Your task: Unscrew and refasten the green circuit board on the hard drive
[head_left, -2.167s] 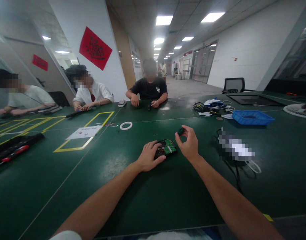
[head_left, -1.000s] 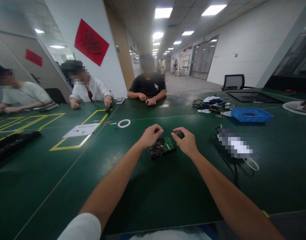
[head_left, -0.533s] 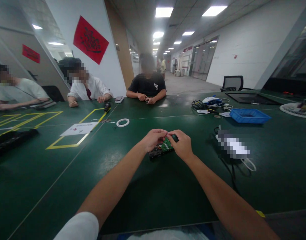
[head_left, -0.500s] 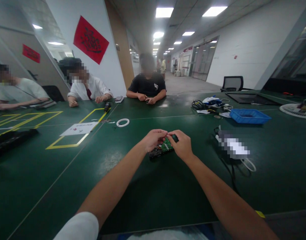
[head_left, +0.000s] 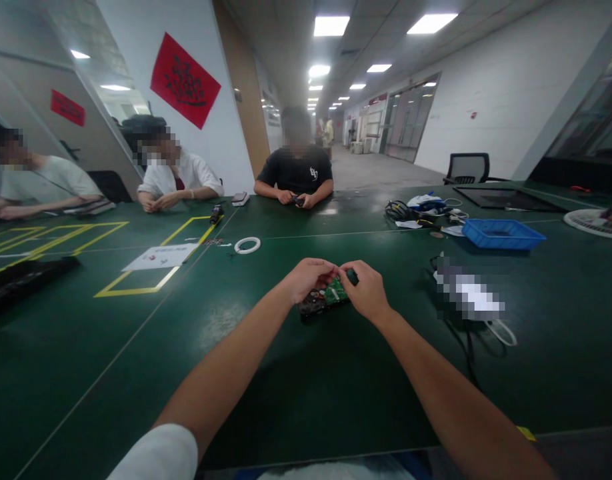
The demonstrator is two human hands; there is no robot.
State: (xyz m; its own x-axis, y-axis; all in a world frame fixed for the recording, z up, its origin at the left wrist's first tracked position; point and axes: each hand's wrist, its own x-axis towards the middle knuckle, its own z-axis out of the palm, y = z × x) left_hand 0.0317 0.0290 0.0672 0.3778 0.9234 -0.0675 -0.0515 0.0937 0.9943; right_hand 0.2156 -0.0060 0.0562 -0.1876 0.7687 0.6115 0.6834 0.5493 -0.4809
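A black device with a green circuit board (head_left: 335,291) lies on the green table in front of me, partly covered by my hands. Over its far edge, my left hand (head_left: 310,279) is closed in a pinch. My right hand (head_left: 366,288) comes in from the other side, thumb and forefinger pressed together, close against the left fingertips. Whatever is between the fingertips is too small to make out. A dark patch shows inside the curl of the right fingers; I cannot tell whether it is an object.
To the right are a blue tray (head_left: 503,235), bundled cables (head_left: 399,211) and a blurred-out item with a white cord (head_left: 503,332). Leftward lie a white ring (head_left: 247,245), a paper sheet (head_left: 159,257) and a long black part (head_left: 26,283). Several people sit across the table.
The view has shifted slightly. My hands stay pinched over the circuit board with little visible movement. Across the table, the person in white has brought their hands together.
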